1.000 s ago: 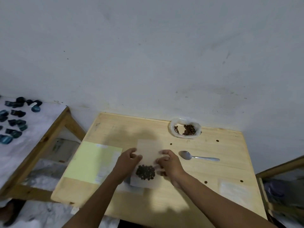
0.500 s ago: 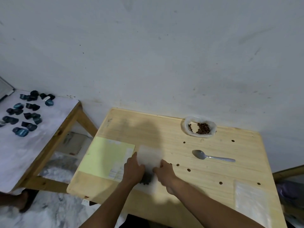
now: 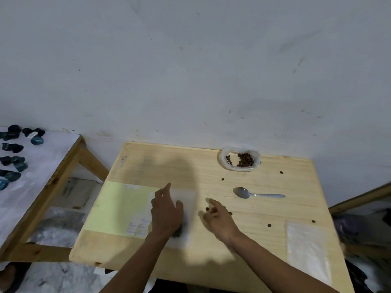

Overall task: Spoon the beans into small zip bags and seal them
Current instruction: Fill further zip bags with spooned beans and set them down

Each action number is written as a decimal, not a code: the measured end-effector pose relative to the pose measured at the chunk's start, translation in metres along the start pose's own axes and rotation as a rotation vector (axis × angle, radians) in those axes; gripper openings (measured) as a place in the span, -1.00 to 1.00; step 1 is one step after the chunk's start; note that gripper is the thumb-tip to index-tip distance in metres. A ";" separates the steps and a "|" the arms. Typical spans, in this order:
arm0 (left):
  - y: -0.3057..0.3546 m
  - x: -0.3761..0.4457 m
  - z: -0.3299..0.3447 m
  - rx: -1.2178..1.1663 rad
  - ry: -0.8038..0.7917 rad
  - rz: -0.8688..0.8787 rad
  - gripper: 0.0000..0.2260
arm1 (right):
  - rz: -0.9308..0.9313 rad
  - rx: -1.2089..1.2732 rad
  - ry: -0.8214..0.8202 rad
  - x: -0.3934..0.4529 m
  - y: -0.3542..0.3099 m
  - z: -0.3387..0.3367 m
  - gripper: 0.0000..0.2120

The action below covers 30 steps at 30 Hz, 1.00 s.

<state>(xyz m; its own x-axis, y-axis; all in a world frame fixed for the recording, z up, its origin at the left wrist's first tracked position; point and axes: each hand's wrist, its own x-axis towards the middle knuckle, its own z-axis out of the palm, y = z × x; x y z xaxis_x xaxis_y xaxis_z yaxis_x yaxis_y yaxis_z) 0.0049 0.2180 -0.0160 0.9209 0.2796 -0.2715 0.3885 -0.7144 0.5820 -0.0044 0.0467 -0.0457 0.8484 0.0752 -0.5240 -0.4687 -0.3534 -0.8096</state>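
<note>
A clear zip bag (image 3: 187, 199) with dark beans lies flat on the wooden table (image 3: 285, 210). My left hand (image 3: 166, 210) rests on it with fingers spread, covering most of the beans. My right hand (image 3: 218, 216) hovers just right of the bag, its fingers loosely bent over loose beans (image 3: 208, 208); I cannot tell whether it pinches one. A white bowl of beans (image 3: 240, 160) stands at the back. A metal spoon (image 3: 257, 193) lies right of the hands.
A pale yellow sheet (image 3: 118, 208) with small labels lies at the left. A stack of empty clear bags (image 3: 306, 250) sits at the front right. Single beans (image 3: 269, 225) are scattered on the table. A side table (image 3: 42, 166) with dark blue objects stands at the left.
My right hand has come off the bag and moved right toward the loose beans. My left hand has stayed on the bag and spread its fingers. The camera has shifted.
</note>
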 end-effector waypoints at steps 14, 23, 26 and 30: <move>0.153 -0.056 0.156 -0.168 -0.859 0.032 -0.87 | 0.255 -0.324 0.578 -0.070 0.111 -0.203 -0.49; 0.176 -0.090 0.196 -0.099 -0.935 -0.084 -0.81 | 0.399 -0.403 0.516 -0.087 0.154 -0.212 -0.48; 0.174 -0.094 0.198 -0.116 -0.902 -0.084 -0.81 | 0.369 -0.338 0.565 -0.088 0.152 -0.213 -0.47; 0.172 -0.096 0.186 -0.193 -0.796 -0.023 -0.79 | 0.268 -0.135 0.679 -0.087 0.129 -0.218 -0.82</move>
<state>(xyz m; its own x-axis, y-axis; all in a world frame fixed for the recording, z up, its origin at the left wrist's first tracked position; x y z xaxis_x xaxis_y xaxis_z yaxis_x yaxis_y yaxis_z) -0.0231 -0.0510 -0.0327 0.6429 -0.2986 -0.7053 0.4721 -0.5707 0.6719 -0.0850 -0.2086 -0.0468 0.6950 -0.6076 -0.3843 -0.6839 -0.3937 -0.6143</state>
